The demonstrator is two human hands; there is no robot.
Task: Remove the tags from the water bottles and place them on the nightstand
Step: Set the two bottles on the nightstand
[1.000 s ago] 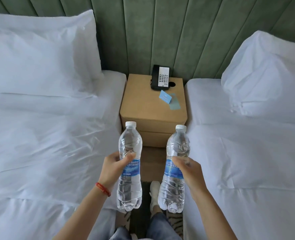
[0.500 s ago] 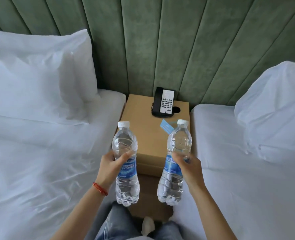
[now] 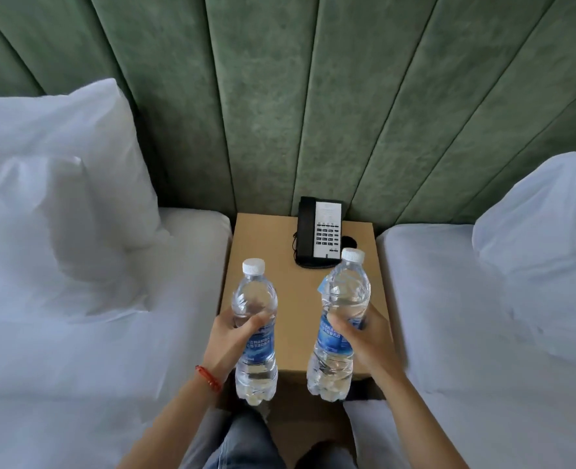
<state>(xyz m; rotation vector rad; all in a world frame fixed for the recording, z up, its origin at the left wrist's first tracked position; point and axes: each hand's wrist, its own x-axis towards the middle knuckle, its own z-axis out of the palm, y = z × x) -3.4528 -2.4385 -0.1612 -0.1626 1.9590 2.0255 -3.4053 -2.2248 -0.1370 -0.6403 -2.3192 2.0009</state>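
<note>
Two clear plastic water bottles with white screw caps and blue wrap labels, held upright above a tan box-shaped nightstand [image 3: 266, 245]. Left-hand bottle [image 3: 255, 330] at seven o'clock over the nightstand top, gripped around its middle by the left hand [image 3: 234, 340], fingers curled across the label's upper edge. Right-hand bottle [image 3: 340, 323] at five o'clock, leaning slightly left, clamped the same way by the right hand [image 3: 364, 336]. Hands apart, one bottle each. Both bottle bases hanging near the front edge, apparently not yet set down.

A small pale-blue tag [image 3: 324, 286] visible at the left shoulder of the right-hand bottle; whether attached to the neck or lying on the wood behind, cannot tell. No tag made out on the left-hand bottle.

Judged stage: bottles carried to the nightstand, neither placed. Tag removal possibly still left for at least one bottle, then setting both down.

At one o'clock on the nightstand, a black corded telephone with a silver keypad [image 3: 318, 236]. Thin red cord bracelet [image 3: 209, 379] on the left wrist. White beds and pillows at nine and three o'clock; green padded headboard panels [image 3: 280, 96] at twelve.
</note>
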